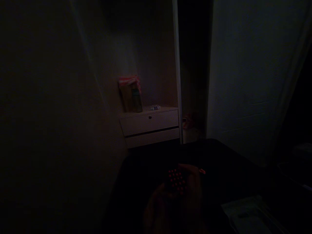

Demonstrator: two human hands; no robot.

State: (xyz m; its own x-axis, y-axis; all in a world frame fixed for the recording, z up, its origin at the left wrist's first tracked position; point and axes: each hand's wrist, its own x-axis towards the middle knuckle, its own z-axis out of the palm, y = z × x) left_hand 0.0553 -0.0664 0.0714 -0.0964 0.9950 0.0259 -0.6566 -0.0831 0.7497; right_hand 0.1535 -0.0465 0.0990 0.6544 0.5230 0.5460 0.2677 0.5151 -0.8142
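Note:
In very dim light, both of my hands are together low in the middle of the head view. Between them is a small dark object with rows of red dots; its kind cannot be made out. My left hand is curled against its lower left side. My right hand wraps around its right side, fingers bent over the top. Most of the fingers are lost in shadow. A small orange-red item shows just beyond my right hand on a black surface.
Ahead stands a cabinet with two pale drawers. On its top are a brown container with a red-and-white cover, a greenish bottle-like thing and a small patterned item. A pale panel rises at right. A flat pale packet lies lower right.

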